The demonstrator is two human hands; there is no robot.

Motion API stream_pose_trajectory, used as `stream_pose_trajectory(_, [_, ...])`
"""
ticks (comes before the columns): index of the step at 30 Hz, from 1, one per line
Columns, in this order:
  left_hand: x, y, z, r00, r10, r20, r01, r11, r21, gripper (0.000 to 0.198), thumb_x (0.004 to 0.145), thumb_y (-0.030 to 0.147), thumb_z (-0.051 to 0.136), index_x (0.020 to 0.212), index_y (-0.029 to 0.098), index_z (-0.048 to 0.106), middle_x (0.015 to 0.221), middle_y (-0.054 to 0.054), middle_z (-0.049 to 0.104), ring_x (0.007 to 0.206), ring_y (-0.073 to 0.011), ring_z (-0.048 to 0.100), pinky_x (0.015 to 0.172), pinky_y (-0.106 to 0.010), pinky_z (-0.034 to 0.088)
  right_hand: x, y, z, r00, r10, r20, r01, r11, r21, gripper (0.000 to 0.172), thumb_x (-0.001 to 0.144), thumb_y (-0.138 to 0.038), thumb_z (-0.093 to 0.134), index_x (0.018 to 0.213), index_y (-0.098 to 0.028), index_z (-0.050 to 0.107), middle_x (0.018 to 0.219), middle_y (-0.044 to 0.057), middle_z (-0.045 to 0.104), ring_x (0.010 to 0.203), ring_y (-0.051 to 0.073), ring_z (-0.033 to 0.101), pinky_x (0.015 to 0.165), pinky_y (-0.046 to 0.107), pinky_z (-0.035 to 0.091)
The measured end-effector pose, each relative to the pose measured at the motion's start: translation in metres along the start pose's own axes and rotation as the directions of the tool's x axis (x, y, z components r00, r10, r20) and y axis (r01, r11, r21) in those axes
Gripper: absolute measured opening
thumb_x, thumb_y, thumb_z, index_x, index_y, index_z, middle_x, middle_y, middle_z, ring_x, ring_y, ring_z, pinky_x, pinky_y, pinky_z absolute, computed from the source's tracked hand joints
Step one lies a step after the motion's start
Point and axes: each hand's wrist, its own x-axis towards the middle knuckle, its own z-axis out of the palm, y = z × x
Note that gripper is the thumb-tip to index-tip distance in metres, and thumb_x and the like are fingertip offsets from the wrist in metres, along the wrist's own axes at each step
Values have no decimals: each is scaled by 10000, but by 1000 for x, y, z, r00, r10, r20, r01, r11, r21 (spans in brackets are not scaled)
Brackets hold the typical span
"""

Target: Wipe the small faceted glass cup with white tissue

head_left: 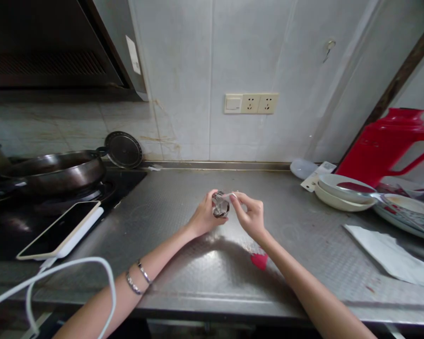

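Observation:
Above the middle of the steel counter (183,188), my left hand (204,217) is wrapped round a small, shiny, dark and silvery round object (221,205). Its rim faces up towards me. Close on its right is my right hand (249,214), with thumb and forefinger pinched on a thin whitish piece (227,195) that reaches over the round object. What exactly this piece is cannot be made out. A red scrap (259,261) lies on the counter beneath my right forearm, with pale crumbs beside it.
On the left are a stove with a steel pan (61,172), a round lid (123,149), a phone (61,230) and a white cable (74,261). Stacked bowls (339,200), a white napkin (392,254), plates (410,214) and a red thermos (381,146) stand or lie at right.

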Motion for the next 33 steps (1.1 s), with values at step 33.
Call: stream_pose_trajectory(33, [4,3,4,997,-55,-50,35,941,-338,789,579,303,820,1218,207,367,1190,-106,600,1032,-221,613,895,-349,480,0,8,7,987,-130,95,123,989,76,260,899,-212,506,1081,-253,688,1126,34,689,1106,221,620,1005,403,480])
